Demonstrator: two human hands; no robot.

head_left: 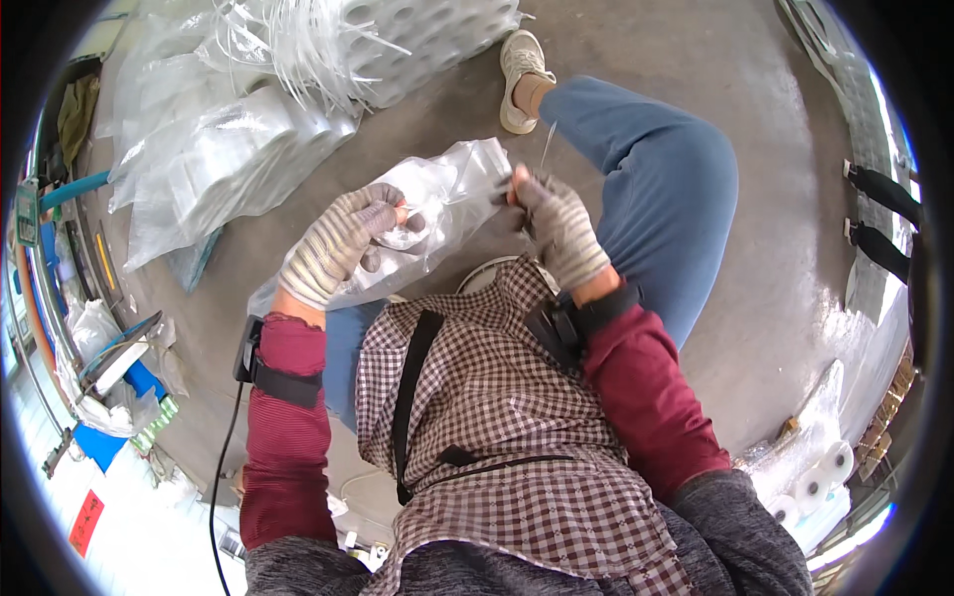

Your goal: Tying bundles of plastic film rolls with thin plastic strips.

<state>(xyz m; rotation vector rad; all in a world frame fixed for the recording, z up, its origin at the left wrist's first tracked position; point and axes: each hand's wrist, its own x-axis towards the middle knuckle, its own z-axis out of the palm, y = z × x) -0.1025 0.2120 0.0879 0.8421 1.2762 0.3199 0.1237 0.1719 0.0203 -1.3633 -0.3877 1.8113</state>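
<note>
A clear plastic bag (459, 171) lies across my lap, with something white and shiny inside that I cannot make out. My left hand (343, 238), in a striped grey-and-cream work glove with bare fingertips, pinches the bag's gathered film. On the bag's right side, my right hand (558, 223), gloved the same way, is closed with thumb and finger together. A thin pale strip (550, 144) sticks up from its fingers and looks like a cable tie. The right fingertips are slightly blurred, and whether they also grip the film is hard to see.
Large clear bags of white rolls (234, 149) are piled at the far left, with a bunch of loose white strips (298, 45) on top. More wrapped rolls (810, 487) stand at the near right. A black cable (221, 487) runs down beside my left arm.
</note>
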